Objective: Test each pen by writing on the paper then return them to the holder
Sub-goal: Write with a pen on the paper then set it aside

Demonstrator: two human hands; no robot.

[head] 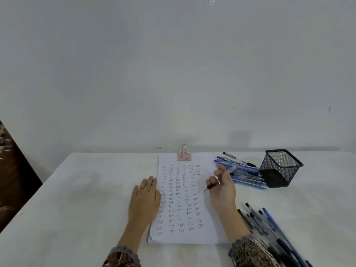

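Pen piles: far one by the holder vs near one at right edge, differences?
The far pile is mostly blue pens, lying beside the mesh holder. The near pile is mostly black with one blue, away from the holder, by the right sleeve. Both lie loose on the table.

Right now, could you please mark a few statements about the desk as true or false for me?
1. The right hand holds a pen. True.
2. The mesh holder is full of pens. False: no pens stand in it that I can see; they lie in piles on the table.
3. The left hand lies flat at the paper's left edge. True.
4. A green binder clip holds the paper. False: the binder clip is pink.
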